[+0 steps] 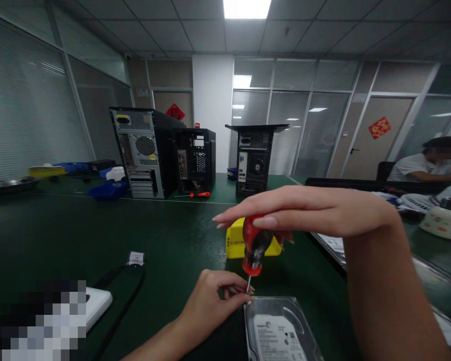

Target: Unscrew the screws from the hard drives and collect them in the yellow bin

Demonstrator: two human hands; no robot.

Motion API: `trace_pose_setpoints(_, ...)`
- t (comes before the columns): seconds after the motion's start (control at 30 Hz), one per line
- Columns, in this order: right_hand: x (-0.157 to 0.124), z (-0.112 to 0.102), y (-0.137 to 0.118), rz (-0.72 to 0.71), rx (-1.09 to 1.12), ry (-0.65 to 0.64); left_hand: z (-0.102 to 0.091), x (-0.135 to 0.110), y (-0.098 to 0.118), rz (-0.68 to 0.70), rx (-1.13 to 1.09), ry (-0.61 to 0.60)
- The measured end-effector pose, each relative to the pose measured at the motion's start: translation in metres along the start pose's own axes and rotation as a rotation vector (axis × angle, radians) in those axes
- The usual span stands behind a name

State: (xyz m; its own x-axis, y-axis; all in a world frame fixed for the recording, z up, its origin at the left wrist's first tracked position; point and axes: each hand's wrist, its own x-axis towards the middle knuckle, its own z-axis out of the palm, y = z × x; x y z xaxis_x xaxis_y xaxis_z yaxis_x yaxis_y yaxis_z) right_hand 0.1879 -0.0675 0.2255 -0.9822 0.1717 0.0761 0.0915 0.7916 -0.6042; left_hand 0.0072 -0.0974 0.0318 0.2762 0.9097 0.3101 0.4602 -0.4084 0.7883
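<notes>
My right hand (pixel 304 213) lies palm down over the top of a red-and-black screwdriver (pixel 257 245), its fingers stretched out nearly straight rather than wrapped tightly round the handle. The screwdriver stands almost upright, its shaft going down to the 11 o'clock corner of the hard drive (pixel 281 333). That drive lies label up on the green table (pixel 173 230), close in front of me at 12 to 1 o'clock. My left hand (pixel 210 301) is at the same corner, thumb and fingertips drawn together around the shaft's lower end; whether they pinch the shaft or something small I cannot tell. A yellow bin (pixel 234 243) sits behind the screwdriver. Farther off, between 11 and 12 o'clock, stand three computer cases (pixel 165 145), with another screwdriver (pixel 201 194) lying before the middle one.
</notes>
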Motion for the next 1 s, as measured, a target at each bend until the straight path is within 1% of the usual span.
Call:
trace_pose_setpoints(0.07,-0.001,-0.001,0.002,0.023,0.016,0.02,0.0,0.0,0.001,-0.006,0.004,-0.001)
trace_pose_setpoints(0.2,0.003,-0.003,0.008,0.096,0.044,0.117,0.001,0.0,0.0,-0.02,-0.011,-0.01)
trace_pose_setpoints(0.27,0.005,-0.003,0.011,0.115,0.048,0.143,0.002,-0.001,0.001,-0.016,-0.022,-0.02)
trace_pose_setpoints(0.4,0.005,-0.001,0.01,0.143,0.044,0.153,0.001,-0.001,0.004,0.014,-0.039,-0.046)
trace_pose_setpoints(0.53,0.002,0.001,0.008,0.205,0.01,0.174,-0.002,0.0,0.004,-0.028,-0.065,-0.108)
trace_pose_setpoints(0.6,0.001,0.0,0.009,0.206,0.018,0.16,-0.004,0.002,0.004,-0.069,-0.053,-0.151)
trace_pose_setpoints(0.77,-0.003,-0.003,0.015,0.043,0.206,0.019,-0.009,0.002,0.01,-0.121,0.02,-0.256)
trace_pose_setpoints(0.83,-0.003,-0.004,0.015,0.04,0.248,0.011,-0.011,0.001,0.012,-0.125,0.044,-0.295)
trace_pose_setpoints(0.9,-0.002,-0.004,0.015,0.073,0.22,0.061,-0.013,0.001,0.013,-0.116,0.043,-0.33)
trace_pose_setpoints(1.0,0.002,-0.003,0.016,0.101,0.067,0.191,-0.015,0.002,0.013,-0.116,0.026,-0.367)
